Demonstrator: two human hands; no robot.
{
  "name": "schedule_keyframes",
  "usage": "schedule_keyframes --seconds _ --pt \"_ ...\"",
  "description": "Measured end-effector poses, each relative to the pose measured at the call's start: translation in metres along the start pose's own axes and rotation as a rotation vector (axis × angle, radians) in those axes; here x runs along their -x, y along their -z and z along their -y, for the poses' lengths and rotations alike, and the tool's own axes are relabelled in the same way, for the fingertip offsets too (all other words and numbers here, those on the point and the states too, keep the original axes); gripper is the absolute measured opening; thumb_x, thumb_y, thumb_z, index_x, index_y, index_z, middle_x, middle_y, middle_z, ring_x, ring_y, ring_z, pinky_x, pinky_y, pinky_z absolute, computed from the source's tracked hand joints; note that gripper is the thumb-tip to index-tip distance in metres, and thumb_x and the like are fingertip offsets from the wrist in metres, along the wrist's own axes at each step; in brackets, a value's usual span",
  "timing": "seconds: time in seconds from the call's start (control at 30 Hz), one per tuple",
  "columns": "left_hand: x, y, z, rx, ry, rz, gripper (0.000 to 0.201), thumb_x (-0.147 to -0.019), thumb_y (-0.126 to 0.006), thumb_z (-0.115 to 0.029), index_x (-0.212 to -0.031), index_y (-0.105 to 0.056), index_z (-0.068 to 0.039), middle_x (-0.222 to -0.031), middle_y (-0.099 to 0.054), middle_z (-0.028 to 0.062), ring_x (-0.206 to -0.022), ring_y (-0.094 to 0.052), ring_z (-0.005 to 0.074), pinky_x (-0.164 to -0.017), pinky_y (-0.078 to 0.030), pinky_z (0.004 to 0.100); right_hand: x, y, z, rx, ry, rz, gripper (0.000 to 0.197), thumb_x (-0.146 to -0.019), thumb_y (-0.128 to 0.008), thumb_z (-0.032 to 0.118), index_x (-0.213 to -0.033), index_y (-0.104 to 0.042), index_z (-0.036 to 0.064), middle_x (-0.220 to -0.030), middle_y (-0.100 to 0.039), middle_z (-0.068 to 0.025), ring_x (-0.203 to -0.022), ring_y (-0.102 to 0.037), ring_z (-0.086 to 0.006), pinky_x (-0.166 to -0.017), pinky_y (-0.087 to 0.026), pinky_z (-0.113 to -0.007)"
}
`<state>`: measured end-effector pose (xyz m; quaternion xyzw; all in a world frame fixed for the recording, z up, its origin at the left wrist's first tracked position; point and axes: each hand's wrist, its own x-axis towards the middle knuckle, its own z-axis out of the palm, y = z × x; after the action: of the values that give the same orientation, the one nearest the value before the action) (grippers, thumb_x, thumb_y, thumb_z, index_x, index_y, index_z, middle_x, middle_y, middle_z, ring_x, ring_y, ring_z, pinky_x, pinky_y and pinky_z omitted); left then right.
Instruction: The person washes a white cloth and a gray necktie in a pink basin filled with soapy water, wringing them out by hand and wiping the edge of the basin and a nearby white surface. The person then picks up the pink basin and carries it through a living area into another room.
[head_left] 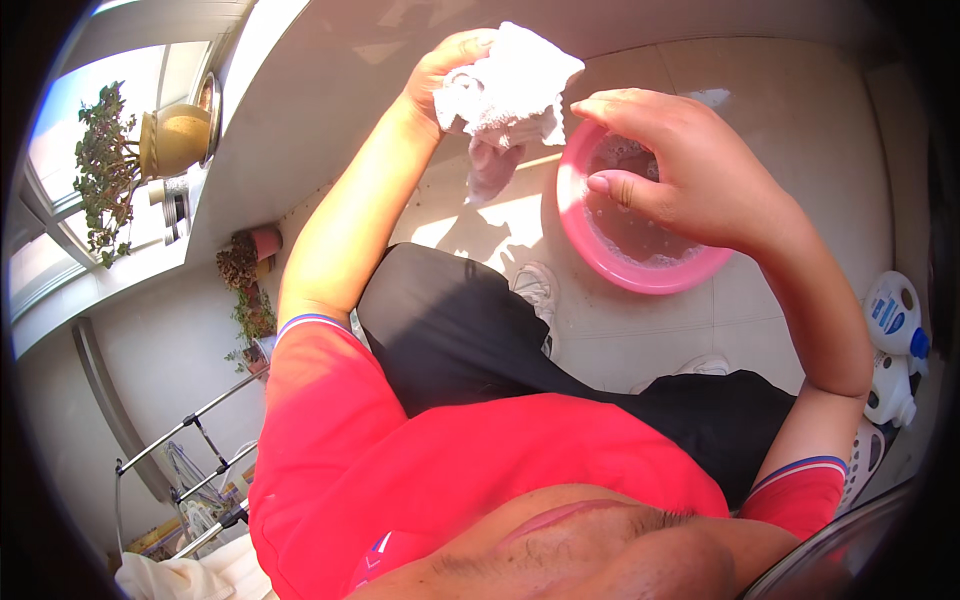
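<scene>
My left hand [452,65] is raised at the top of the view, its fingers closed on a bunched white cloth [515,82] with a fuzzy, towel-like surface. A shaded end of the cloth hangs down below the hand. My right hand [685,150] holds nothing; its thumb stands apart from the fingers, and the fingertips are just right of the cloth. Below that hand a pink basin [645,280] rests on the tiled floor. Murky water [640,225] with foam and bubbles fills part of it, and my right hand hides its upper right side.
White plastic jugs [893,312] stand on the floor at the right. Plants in a yellow pot [180,140] sit on the window ledge, with more potted plants [262,243] below. A metal rack [190,425] is at lower left. My shoe [537,288] is left of the basin.
</scene>
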<state>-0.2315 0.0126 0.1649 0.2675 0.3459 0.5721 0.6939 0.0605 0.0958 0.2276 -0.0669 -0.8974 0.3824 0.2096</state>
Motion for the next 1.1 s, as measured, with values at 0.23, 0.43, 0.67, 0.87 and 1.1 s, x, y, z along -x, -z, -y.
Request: schedule_keyframes --seconds 0.23,0.43,0.67,0.87,1.1 --pt "0.060 -0.025 -0.094 -1.613 -1.465 -0.948 0.011 -0.083 -0.068 -0.003 -0.080 -0.059 0.000 -0.075 -0.058 0.0030 -0.066 -0.057 0.0144 -0.058 -0.047 0.0277 0.019 0.003 -0.041 -0.194 -0.497 0.070 0.037 -0.082 -0.064 0.020 -0.110 -0.066 -0.0035 -0.097 -0.068 -0.0212 -0.090 -0.067 -0.0326 -0.081 -0.052 -0.039" --pt "0.009 0.055 -0.094 -2.620 -1.423 -0.700 0.020 -0.079 -0.063 -0.015 -0.097 -0.067 -0.009 -0.093 -0.063 0.0098 -0.088 -0.058 0.0320 -0.079 -0.045 0.0443 0.010 -0.008 -0.048 -0.226 -0.516 0.208 0.036 -0.083 -0.064 0.022 -0.109 -0.066 -0.0033 -0.094 -0.069 -0.0206 -0.086 -0.067 -0.0318 -0.078 -0.052 -0.037" --pt "-0.039 0.099 -0.027 -2.461 -0.687 0.172 0.018 -0.082 -0.063 -0.011 -0.099 -0.068 -0.007 -0.088 -0.066 0.0051 -0.078 -0.063 0.0230 -0.070 -0.049 0.0341 0.014 -0.014 -0.061 -0.245 -0.583 0.281 0.029 -0.085 -0.064 0.023 -0.101 -0.068 -0.0013 -0.085 -0.068 -0.0177 -0.076 -0.065 -0.0304 -0.071 -0.051 -0.038" --pt "0.000 0.087 0.029 -1.771 0.040 -0.196 0.027 -0.084 -0.059 -0.004 -0.110 -0.068 -0.008 -0.114 -0.065 0.0075 -0.107 -0.061 0.0260 -0.090 -0.050 0.0381 0.025 0.000 -0.060 -0.290 -0.640 0.258 0.032 -0.088 -0.066 0.018 -0.109 -0.064 -0.0058 -0.083 -0.065 -0.0102 -0.075 -0.061 -0.0164 -0.069 -0.049 -0.031" --pt "-0.087 0.092 -0.009 -2.232 -0.064 0.206 0.039 -0.088 -0.046 -0.013 -0.125 -0.058 -0.007 -0.123 -0.059 0.0103 -0.118 -0.053 0.0256 -0.102 -0.040 0.0343 0.034 -0.008 -0.089 -0.516 -0.746 0.184 0.028 -0.089 -0.060 0.021 -0.098 -0.066 -0.0050 -0.079 -0.064 -0.0091 -0.069 -0.061 -0.0152 -0.065 -0.050 -0.030"
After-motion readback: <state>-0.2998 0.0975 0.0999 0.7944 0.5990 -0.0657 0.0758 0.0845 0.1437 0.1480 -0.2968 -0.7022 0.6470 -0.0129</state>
